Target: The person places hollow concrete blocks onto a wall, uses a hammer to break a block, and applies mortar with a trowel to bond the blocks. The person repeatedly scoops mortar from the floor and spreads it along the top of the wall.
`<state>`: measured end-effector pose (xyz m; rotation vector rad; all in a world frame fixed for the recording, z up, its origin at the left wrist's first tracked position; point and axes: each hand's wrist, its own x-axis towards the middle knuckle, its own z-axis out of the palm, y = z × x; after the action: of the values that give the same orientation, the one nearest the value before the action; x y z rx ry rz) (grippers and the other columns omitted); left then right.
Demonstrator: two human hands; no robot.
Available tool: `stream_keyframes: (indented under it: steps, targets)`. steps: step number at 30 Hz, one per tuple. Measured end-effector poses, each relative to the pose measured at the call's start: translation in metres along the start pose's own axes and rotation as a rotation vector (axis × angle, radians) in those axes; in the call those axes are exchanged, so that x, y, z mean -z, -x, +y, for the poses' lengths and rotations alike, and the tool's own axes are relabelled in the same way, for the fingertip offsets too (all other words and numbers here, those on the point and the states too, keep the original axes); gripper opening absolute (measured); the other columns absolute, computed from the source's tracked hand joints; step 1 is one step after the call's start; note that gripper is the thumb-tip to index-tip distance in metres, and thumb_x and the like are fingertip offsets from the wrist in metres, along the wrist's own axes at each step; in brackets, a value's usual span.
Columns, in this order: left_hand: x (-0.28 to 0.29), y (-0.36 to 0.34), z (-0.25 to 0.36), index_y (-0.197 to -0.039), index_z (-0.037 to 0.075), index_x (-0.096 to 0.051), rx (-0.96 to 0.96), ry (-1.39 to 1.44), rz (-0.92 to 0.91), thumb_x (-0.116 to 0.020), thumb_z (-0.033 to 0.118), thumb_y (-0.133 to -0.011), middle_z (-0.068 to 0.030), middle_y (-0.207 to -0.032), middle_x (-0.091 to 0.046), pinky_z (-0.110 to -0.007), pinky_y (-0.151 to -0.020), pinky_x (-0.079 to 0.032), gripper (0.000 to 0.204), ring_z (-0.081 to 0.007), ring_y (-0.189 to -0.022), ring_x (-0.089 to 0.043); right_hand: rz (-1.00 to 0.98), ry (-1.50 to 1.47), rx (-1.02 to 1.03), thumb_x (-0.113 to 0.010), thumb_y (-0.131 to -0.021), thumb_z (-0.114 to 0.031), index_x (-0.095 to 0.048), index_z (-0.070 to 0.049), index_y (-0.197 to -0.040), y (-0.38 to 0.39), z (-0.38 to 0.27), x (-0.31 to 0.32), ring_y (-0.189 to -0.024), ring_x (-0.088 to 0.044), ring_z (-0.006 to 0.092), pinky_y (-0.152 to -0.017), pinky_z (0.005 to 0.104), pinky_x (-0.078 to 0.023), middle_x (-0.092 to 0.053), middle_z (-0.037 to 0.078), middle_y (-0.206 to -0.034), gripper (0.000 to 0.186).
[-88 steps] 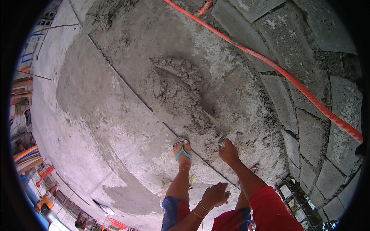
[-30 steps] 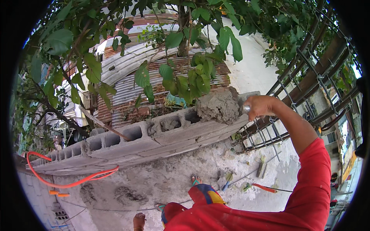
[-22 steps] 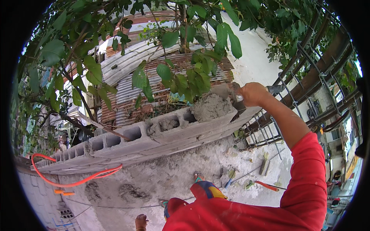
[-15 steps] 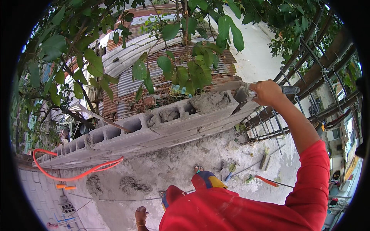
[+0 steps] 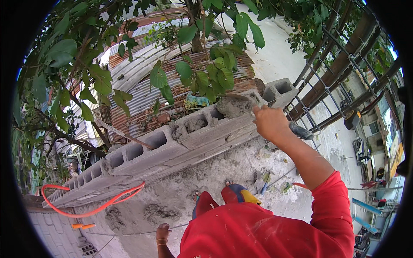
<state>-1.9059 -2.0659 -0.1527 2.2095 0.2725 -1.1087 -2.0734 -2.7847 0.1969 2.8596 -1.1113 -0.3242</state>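
Closed around the handle of a trowel (image 5: 301,131), my right grip (image 5: 272,124) sits just above the top of a hollow-block wall (image 5: 202,139). The blade, seen nearly edge-on, reaches left over a lump of wet mortar (image 5: 233,108) on that top; whether the two touch I cannot tell. More mortar fills the cell just left of the lump, while cells farther along gape open. Just beyond my knuckles, a grey block (image 5: 287,99) with open cells stands at the wall's right end, near a framework of dark bars (image 5: 342,60). My left grip (image 5: 162,234) hangs low, well apart from the wall; I cannot tell if it is open or closed. Below the wall, dark heaps (image 5: 160,212) lie on the floor (image 5: 211,172), and an orange hose (image 5: 79,215) loops at its far left. Behind it spread corrugated sheets (image 5: 129,105) and green leaves (image 5: 157,76).
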Motion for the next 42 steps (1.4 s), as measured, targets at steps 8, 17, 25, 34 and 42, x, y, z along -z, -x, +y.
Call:
stream_keyframes:
  steps: [8, 17, 25, 34, 42]
  targets:
    - [0.103, -0.059, 0.020, -0.116, 0.010, -0.069, 0.012, 0.154, -0.039, -0.062, 0.021, -0.098, -0.0048, -0.090, -0.067, -0.032, -0.053, -0.045, 0.022, -0.0202, -0.074, -0.069, 0.167, -0.486, -0.315, -0.063, -0.095, -0.018, -0.054, 0.004, -0.127, 0.047, -0.036, -0.017, -0.110, -0.068, 0.0446, -0.097, 0.0535, -0.053, -0.069, 0.031, -0.112, 0.040]
    - [0.163, -0.101, 0.020, -0.115, 0.011, -0.069, 0.125, 0.037, -0.046, -0.062, 0.024, -0.096, -0.0067, -0.098, -0.067, -0.036, -0.056, -0.047, 0.024, -0.0270, -0.078, -0.073, 0.139, -0.439, -0.323, -0.059, -0.091, -0.012, -0.049, 0.013, -0.120, 0.066, -0.143, -0.078, -0.108, -0.065, 0.0520, -0.098, 0.0517, -0.053, -0.065, 0.039, -0.110, 0.040]
    - [0.161, -0.145, 0.031, -0.126, 0.009, -0.062, 0.075, 0.137, -0.126, -0.060, 0.025, -0.096, -0.0117, -0.112, -0.067, -0.041, -0.064, -0.052, 0.034, -0.0302, -0.087, -0.071, 0.195, -0.551, -0.471, -0.067, -0.092, -0.018, -0.050, 0.013, -0.120, 0.073, -0.159, -0.046, -0.106, -0.066, 0.0498, -0.094, 0.0527, -0.054, -0.066, 0.037, -0.109, 0.045]
    - [0.123, -0.113, 0.009, -0.122, 0.012, -0.064, 0.114, 0.235, -0.032, -0.057, 0.027, -0.097, -0.0080, -0.108, -0.065, -0.040, -0.059, -0.048, 0.029, -0.0256, -0.082, -0.069, 0.105, -0.768, -0.138, -0.067, -0.093, -0.021, -0.051, 0.013, -0.134, 0.107, -0.188, -0.005, -0.116, -0.063, 0.0507, -0.102, 0.0525, -0.051, -0.063, 0.039, -0.123, 0.055]
    - [0.047, -0.004, -0.064, -0.120, 0.006, -0.067, 0.153, 0.238, 0.040, -0.063, 0.019, -0.098, -0.0080, -0.099, -0.072, -0.034, -0.053, -0.052, 0.026, -0.0244, -0.074, -0.074, 0.089, -0.665, 0.116, -0.073, -0.090, -0.015, -0.050, 0.006, -0.143, 0.098, -0.122, -0.041, -0.111, -0.068, 0.0462, -0.096, 0.0482, -0.055, -0.065, 0.032, -0.126, 0.062]
